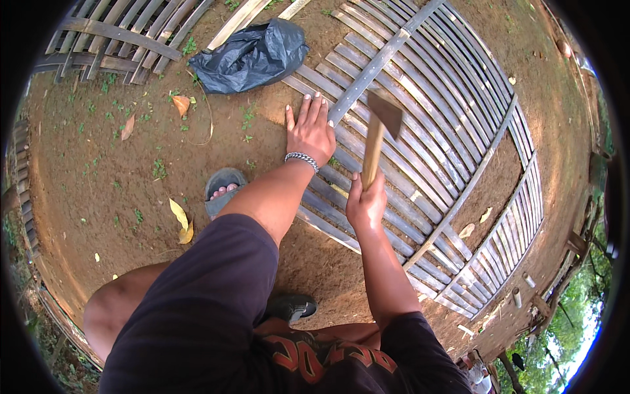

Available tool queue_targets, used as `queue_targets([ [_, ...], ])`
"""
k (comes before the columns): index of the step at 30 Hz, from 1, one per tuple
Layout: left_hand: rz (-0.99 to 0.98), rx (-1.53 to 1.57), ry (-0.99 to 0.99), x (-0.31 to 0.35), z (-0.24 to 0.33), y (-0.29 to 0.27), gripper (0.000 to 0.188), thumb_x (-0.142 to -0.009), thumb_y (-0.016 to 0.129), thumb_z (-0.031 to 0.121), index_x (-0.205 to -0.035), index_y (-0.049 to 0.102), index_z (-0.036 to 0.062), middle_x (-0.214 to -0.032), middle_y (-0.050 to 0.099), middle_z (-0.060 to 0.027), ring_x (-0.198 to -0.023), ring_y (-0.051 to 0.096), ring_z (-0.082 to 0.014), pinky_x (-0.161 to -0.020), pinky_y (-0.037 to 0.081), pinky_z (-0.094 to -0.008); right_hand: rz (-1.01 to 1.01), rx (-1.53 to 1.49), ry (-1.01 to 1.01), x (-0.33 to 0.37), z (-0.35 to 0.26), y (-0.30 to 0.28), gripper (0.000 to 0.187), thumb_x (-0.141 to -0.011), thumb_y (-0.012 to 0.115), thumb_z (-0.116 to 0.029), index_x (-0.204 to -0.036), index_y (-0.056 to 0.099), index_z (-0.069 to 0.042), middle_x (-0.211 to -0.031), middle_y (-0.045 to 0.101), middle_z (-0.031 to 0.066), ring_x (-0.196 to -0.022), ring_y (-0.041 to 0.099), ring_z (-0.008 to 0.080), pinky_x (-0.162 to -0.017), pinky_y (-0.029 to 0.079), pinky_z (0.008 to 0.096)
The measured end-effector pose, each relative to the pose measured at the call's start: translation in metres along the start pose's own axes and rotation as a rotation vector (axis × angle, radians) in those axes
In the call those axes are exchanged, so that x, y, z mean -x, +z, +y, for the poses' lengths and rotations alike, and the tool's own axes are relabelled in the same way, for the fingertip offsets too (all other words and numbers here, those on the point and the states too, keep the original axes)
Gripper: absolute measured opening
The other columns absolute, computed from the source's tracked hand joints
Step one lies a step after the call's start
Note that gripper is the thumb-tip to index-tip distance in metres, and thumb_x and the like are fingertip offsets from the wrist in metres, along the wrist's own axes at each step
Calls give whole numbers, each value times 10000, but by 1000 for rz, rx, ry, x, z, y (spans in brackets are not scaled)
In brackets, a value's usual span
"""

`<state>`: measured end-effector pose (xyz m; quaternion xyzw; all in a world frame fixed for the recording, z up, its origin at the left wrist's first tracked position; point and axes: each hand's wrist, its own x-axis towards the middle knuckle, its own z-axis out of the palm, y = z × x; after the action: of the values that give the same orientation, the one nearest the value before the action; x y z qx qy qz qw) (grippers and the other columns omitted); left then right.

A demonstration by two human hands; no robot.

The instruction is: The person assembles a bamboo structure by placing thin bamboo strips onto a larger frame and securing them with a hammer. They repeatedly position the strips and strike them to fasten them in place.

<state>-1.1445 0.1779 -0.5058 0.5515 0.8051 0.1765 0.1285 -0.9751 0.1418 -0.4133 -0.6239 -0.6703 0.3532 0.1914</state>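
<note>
My right hand [366,200] is closed round the wooden handle of a hatchet [373,146]. Its dark, wedge-shaped metal head is raised above a panel of bamboo slats [420,157] on the ground. With fingers stretched out and lying flat, my left hand [311,133] rests at the panel's near left edge, by the end of a long cross strip [367,77]. The slats run side by side under several cross strips. Whether the hatchet head touches a slat I cannot tell.
A black plastic bag [252,56] lies crumpled beyond my left hand. Another slatted bamboo panel [118,36] is at the far left. Dry leaves [181,215] are scattered over the brown soil. My sandalled foot [223,187] stands left of my left forearm.
</note>
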Motion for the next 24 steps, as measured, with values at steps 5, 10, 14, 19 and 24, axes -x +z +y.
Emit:
queue_targets([
  [5,-5,6,0,-1,2,2,574,-970,482,255,-1497,502,29,-1656,361,-120,-1557,275,-306,-1261,106,-616,94,-105,-110,0,12,5,220,-985,620,-117,-1132,571,40,-857,688,264,-772,677,494,-710,550,502],
  [10,11,21,-6,-2,-1,3,568,-969,484,253,-1491,514,31,-1656,363,-119,-1556,278,-302,-1263,107,-611,-114,181,15,-19,19,10,399,-992,632,-180,-1310,475,2,-875,685,299,-804,669,526,-712,532,576],
  [14,17,31,10,-1,2,0,562,-972,484,253,-1486,522,29,-1651,372,-120,-1553,287,-301,-1262,111,-608,149,-237,-83,-8,8,2,356,-998,649,-177,-1275,496,-13,-923,681,275,-822,691,474,-721,539,512],
  [19,30,15,1,-2,1,4,571,-969,492,253,-1494,513,29,-1641,391,-120,-1547,302,-307,-1260,116,-611,-318,313,117,-19,34,12,303,-1011,576,-226,-1191,475,-3,-877,678,347,-820,664,551,-750,540,606],
  [24,35,12,15,5,-3,2,565,-977,495,259,-1493,512,30,-1639,393,-122,-1547,300,-309,-1261,114,-611,-41,29,-4,-6,-1,2,275,-997,609,-176,-1184,496,-9,-893,691,317,-832,675,533,-729,539,587],
])
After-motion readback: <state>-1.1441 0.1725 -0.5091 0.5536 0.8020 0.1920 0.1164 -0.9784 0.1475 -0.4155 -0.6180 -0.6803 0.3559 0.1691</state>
